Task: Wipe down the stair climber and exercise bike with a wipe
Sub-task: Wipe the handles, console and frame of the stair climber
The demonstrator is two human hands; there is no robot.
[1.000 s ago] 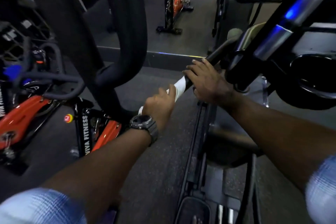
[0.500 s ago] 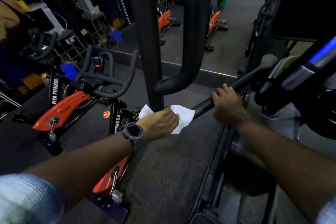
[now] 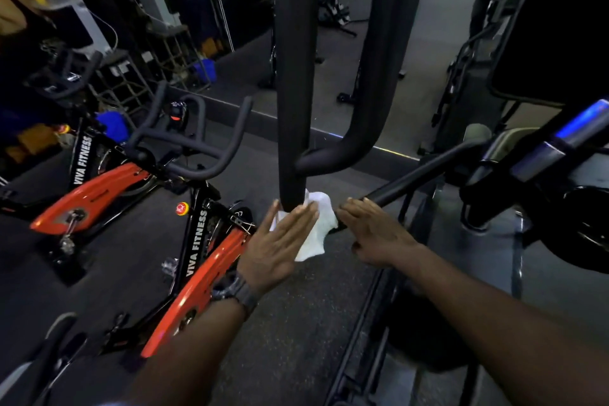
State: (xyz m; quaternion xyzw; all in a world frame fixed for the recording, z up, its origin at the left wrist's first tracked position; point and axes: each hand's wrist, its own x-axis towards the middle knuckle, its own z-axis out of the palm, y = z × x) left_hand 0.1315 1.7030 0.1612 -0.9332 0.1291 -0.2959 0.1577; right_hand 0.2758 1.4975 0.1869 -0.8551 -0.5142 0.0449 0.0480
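Under the left grip (image 3: 280, 242) — wipe (image 3: 316, 234), pressed flat.

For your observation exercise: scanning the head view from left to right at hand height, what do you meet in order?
Orange exercise bike frame → left hand → white wipe → right hand → slanted black handlebar → dark stair climber body.

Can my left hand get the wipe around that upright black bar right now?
Probably yes. The left hand already presses the wipe against the bar's lower end, and nothing blocks it. The right hand rests on the slanted handle beside it.
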